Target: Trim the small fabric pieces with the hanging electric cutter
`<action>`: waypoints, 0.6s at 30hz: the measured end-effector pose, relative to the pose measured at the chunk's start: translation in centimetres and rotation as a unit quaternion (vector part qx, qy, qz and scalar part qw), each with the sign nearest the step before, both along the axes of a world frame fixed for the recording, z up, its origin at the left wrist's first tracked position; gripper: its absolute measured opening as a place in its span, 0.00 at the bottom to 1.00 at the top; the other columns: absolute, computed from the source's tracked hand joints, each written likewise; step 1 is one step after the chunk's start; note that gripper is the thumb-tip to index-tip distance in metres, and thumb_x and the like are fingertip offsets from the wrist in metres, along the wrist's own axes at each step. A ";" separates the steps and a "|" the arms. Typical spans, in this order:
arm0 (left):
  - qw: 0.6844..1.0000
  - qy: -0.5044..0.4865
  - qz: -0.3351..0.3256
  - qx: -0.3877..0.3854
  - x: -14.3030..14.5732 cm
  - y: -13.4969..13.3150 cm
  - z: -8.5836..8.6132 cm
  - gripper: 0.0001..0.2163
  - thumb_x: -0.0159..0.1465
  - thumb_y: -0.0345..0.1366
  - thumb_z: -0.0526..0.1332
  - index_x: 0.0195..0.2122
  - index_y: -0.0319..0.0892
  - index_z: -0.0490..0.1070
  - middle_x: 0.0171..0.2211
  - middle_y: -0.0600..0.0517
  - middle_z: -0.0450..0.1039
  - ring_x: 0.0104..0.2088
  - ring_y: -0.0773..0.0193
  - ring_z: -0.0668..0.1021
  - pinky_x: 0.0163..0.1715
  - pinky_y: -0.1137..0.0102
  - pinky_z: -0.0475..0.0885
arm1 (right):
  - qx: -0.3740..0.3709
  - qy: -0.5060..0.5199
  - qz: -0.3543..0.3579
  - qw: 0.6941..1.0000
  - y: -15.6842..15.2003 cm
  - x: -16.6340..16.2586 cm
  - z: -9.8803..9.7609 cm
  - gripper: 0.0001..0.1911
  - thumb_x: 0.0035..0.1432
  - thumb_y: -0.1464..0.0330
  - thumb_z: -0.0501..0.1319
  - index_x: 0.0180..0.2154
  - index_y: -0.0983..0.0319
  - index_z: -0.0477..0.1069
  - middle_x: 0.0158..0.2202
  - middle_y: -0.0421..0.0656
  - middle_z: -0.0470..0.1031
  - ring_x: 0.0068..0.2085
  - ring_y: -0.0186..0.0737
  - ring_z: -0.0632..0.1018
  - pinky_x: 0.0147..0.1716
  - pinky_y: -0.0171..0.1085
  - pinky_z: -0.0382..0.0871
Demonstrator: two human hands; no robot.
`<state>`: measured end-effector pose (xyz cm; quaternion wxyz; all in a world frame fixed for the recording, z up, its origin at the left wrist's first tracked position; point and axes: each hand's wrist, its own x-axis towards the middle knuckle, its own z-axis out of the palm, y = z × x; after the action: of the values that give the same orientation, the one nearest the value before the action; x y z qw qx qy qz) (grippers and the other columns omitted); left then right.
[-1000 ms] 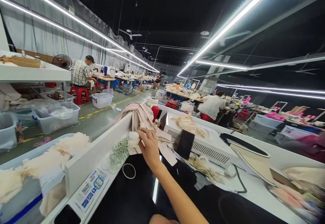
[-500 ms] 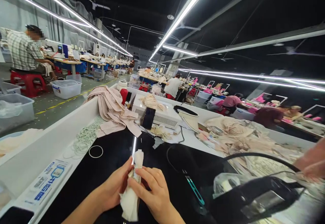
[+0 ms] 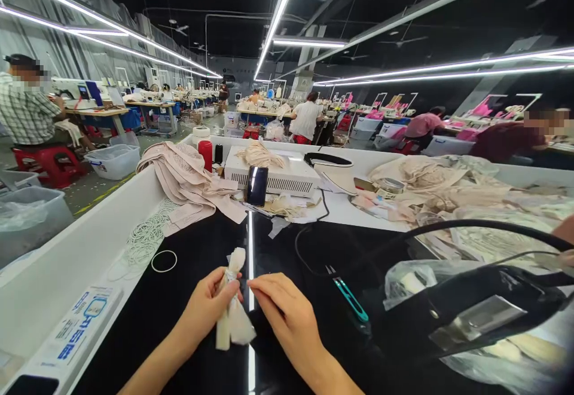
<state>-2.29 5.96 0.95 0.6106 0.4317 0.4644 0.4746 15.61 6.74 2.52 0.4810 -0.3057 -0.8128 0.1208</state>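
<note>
My left hand (image 3: 204, 308) is closed around a small cream bundle of fabric pieces (image 3: 232, 302), tied near its top, held upright over the black table top (image 3: 188, 263). My right hand (image 3: 284, 314) sits just right of the bundle, fingers curled and pinched together toward it; I cannot make out whether anything is in them. A loose white rubber band (image 3: 164, 260) lies on the black surface ahead of my left hand, beside a heap of more white bands (image 3: 146, 236).
A pile of beige fabric (image 3: 188, 183) hangs over the white table wall. Behind stand a white box machine (image 3: 278, 177), a dark phone (image 3: 257, 185), a red bottle (image 3: 205, 154). Teal snips (image 3: 350, 299) and a black iron (image 3: 466, 317) lie right. Other workers sit at far tables.
My right hand left the fabric pile with a bundle and came back near me. Both hands met on the bundle; now the left holds it and the right has drawn slightly off.
</note>
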 end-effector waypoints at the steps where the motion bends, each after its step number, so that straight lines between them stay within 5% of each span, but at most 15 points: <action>1: 0.999 0.037 0.018 0.020 0.0 -0.1 0.1 0.19 0.56 0.50 0.68 0.39 0.40 0.74 0.25 0.56 0.72 0.25 0.66 0.72 0.27 0.74 0.65 | -0.003 -0.002 0.003 1.000 0.0 -0.2 0.0 0.12 0.67 0.73 0.58 0.47 0.55 0.75 0.38 0.41 0.81 0.38 0.37 0.81 0.39 0.35 0.78; 5: 0.984 0.151 0.044 0.085 -0.3 -0.7 0.9 0.09 0.60 0.42 0.65 0.38 0.43 0.75 0.30 0.55 0.75 0.35 0.60 0.75 0.36 0.72 0.68 | -0.022 -0.022 0.006 0.999 0.4 -1.4 -0.6 0.10 0.68 0.71 0.58 0.45 0.57 0.77 0.38 0.41 0.82 0.38 0.37 0.82 0.38 0.34 0.78; 10: 0.967 0.222 0.038 0.116 -0.3 -1.1 1.7 0.09 0.64 0.40 0.61 0.44 0.45 0.75 0.35 0.53 0.78 0.39 0.57 0.78 0.42 0.70 0.70 | -0.033 -0.017 -0.037 0.999 1.2 -2.3 -1.8 0.10 0.69 0.69 0.56 0.42 0.58 0.77 0.38 0.42 0.83 0.38 0.40 0.83 0.39 0.37 0.78; 18: 0.982 0.126 -0.003 0.142 -0.3 -0.8 0.8 0.19 0.67 0.44 0.57 0.56 0.41 0.73 0.55 0.46 0.75 0.56 0.50 0.74 0.59 0.61 0.66 | -0.047 0.007 -0.058 0.997 1.4 -2.2 -1.7 0.09 0.68 0.68 0.57 0.42 0.58 0.77 0.37 0.42 0.83 0.37 0.39 0.83 0.40 0.36 0.78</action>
<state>-2.61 5.16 1.71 0.4811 0.5718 0.4639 0.4758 13.43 8.11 0.82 0.4776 -0.3743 -0.7836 0.1329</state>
